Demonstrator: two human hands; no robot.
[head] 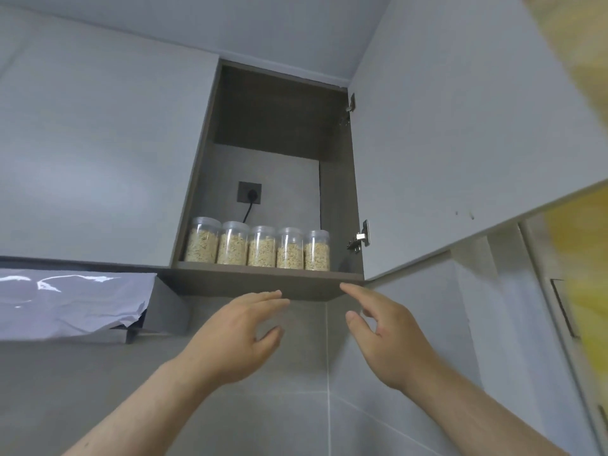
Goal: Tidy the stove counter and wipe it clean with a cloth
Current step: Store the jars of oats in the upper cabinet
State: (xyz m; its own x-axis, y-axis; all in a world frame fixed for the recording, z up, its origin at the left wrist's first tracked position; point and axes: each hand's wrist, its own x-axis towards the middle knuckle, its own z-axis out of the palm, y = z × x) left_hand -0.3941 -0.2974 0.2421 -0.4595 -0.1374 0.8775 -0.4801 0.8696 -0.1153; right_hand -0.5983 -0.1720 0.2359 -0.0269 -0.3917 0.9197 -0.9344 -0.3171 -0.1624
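five clear jars (261,246) of grain up there, one straight row, that's the full count of jars. one open cupboard (263,282) around them, one door (460,126) swung wide. two metal hinges on show, an upper hinge (351,103) and a lower hinge (362,237). one wall socket (249,192), one black cable (247,212) plugged into it. two hands in shot, left hand (237,334) and right hand (388,340). one film-wrapped hood (65,301) off to the side.
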